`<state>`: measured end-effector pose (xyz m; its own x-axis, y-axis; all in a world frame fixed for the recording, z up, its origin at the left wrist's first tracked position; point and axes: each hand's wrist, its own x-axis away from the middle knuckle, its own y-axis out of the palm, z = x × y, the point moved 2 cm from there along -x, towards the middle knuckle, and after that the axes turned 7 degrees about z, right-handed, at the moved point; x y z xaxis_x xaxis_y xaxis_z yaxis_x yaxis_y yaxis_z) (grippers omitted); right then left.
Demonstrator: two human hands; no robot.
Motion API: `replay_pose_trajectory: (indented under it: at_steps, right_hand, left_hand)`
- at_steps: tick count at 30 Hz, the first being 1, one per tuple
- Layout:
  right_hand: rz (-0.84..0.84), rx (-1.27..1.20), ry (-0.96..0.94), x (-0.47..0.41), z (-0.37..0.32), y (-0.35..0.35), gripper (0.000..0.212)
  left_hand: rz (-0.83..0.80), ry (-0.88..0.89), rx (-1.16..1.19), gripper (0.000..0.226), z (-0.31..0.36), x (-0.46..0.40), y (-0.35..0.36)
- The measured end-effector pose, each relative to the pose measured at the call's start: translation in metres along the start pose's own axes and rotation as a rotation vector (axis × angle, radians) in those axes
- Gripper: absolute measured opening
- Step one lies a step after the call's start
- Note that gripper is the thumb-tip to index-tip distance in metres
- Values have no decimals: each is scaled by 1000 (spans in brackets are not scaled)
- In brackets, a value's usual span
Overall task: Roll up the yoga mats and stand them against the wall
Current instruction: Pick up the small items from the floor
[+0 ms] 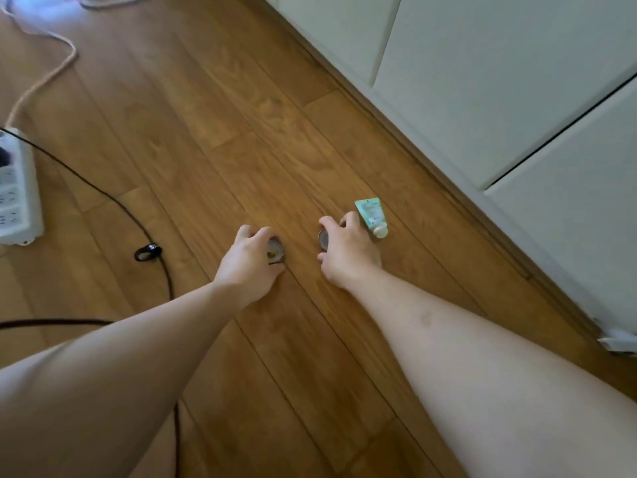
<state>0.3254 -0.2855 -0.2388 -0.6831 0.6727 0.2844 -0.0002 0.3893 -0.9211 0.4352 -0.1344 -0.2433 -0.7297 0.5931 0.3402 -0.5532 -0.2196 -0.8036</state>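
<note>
No mat is showing in this view, so where it is lying relative to the fingers, and which way its long axis is pointing, cannot be told.

Both hands are reaching down to the floor [213,139]. The right hand [344,257] is lying just left of the tube [371,217], its far edge touching it. Its fingers [325,222] are curling over the right disc [323,239], which is sitting between forefinger and thumb, clamped there. The left hand [248,260] is further left of the tube, apart from the right one. Its fingers are bending over the left disc [275,255] with the thumb pressing at the near rim, gripping it.

The tube is lying flat, its cap pointing towards the person and its flat end pointing away. The cabinet [482,81] is standing right of the tube. Far left of the tube, a power strip [17,188] is lying on the floor, and a black cable [103,198] is running past it.
</note>
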Motion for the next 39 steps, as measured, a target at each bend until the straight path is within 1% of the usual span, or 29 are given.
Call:
replay_pose_trajectory:
  at_steps: [1,3,5,7,11,14,18,21,25,29,33,36,38,39]
  right_hand:
    - [6,4,-8,5,0,3,46]
    - [-27,38,-1,20,7,6,38]
    - [-50,32,23,33,19,-4,35]
    - [-40,-34,47,43,32,-29,35]
    - [33,-180,57,66,47,-122,43]
    - [153,-258,-17,97,40,-211,44]
    - [287,-384,-150,173,9,-308,47]
    - [366,-493,-217,244,-13,-350,45]
    - [453,-652,-229,316,-29,-376,52]
    - [444,-764,-265,350,-43,-386,54]
    - [436,-750,-297,358,-47,-392,48]
    - [409,-671,-315,357,-46,-384,49]
    - [423,-639,-333,354,-44,-381,49]
    - [432,-630,-345,352,-42,-381,49]
  left_hand:
    - [1,13,10,48,0,2,3]
    - [-18,22,42,45,5,10,4]
    - [-10,33,81,42,18,18,-6]
    - [11,51,136,38,35,26,-26]
    - [23,97,282,39,91,53,-87]
    - [75,167,387,36,147,93,-143]
    - [146,205,559,45,200,167,-208]
    - [191,247,632,49,222,229,-240]
    - [215,267,707,48,229,296,-259]
    - [182,305,798,52,226,341,-267]
    - [151,373,807,44,228,357,-267]
    - [153,410,759,46,231,360,-266]
    - [94,397,772,44,229,358,-264]
    - [25,393,823,42,229,357,-264]
